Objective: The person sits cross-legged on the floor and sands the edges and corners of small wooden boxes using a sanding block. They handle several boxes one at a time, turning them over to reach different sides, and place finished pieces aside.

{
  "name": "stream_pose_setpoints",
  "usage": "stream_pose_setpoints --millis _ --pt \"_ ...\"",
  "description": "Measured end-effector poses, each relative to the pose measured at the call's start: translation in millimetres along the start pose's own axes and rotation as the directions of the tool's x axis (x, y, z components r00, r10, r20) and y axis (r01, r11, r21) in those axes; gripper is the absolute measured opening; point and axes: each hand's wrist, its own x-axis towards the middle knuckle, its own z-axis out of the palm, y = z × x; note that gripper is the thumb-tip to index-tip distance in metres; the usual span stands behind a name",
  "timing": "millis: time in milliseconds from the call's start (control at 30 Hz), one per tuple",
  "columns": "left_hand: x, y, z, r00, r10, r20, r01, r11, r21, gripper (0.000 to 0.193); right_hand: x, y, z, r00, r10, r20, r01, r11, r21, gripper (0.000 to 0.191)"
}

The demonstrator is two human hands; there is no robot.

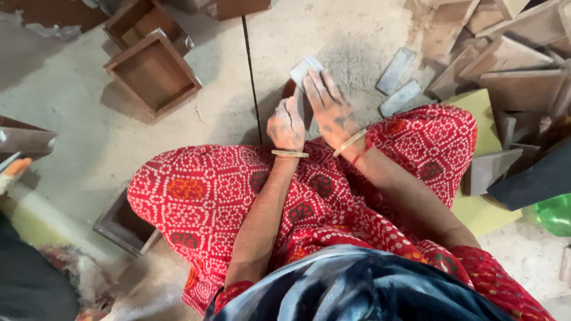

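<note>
Dusty grey and smeared with dark marks, the right hand (330,110) lies flat, fingers pressed together, over a pale grey sheet (304,69) whose upper corner pokes out past the fingertips. Just beside it, the left hand (286,123) is curled in a loose fist around a brown wooden piece (295,95); only a sliver of that wood shows between the two hands, so its shape is hard to make out. How the sheet meets the wood is covered by the right palm.

Toward the wrists, a thin bangle rings each arm, and the forearms run back over a red patterned skirt (238,196) with white dots. Nearest the camera, a dark blue cloth (357,285) blocks the lap.

Beyond the right hand's fingertips, two flat grey strips (397,83) lie on the dusty floor (89,125). Further out on that side, a heap of wooden pieces (511,65) runs off the edge, with a yellow board (485,131) partly under the knee and a green bottle (554,215) cut off.

Out past the left hand, well apart, sit open wooden boxes (153,72); another box (125,226) is half tucked under the skirt.
</note>
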Motion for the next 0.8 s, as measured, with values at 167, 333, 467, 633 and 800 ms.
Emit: stream_pose_setpoints --millis 167,333,467,633,800 --pt "-1 3 -2 0.998 -0.031 -0.045 0.026 0.994 -0.106 0.041 -6 -7 0 0.986 0.092 0.140 -0.088 0.996 -0.030 0.073" --pt "-2 2 0 0.998 0.025 -0.062 -0.031 0.994 -0.103 0.039 -4 -6 0 0.998 0.031 0.060 -0.027 0.998 -0.057 0.072" --pt "0 2 2 0.996 -0.089 -0.028 0.085 0.991 -0.104 0.040 12 1 3 0.995 0.053 0.087 -0.045 0.994 -0.100 0.073" --pt "-1 -1 4 0.998 -0.013 -0.058 0.006 0.994 -0.110 0.039 13 -1 6 0.999 -0.037 0.019 0.041 0.970 -0.240 0.074" --pt "-2 0 3 0.998 0.034 -0.044 -0.039 0.993 -0.113 0.039 30 63 32 0.884 0.294 0.364 -0.311 0.950 -0.013 0.060"
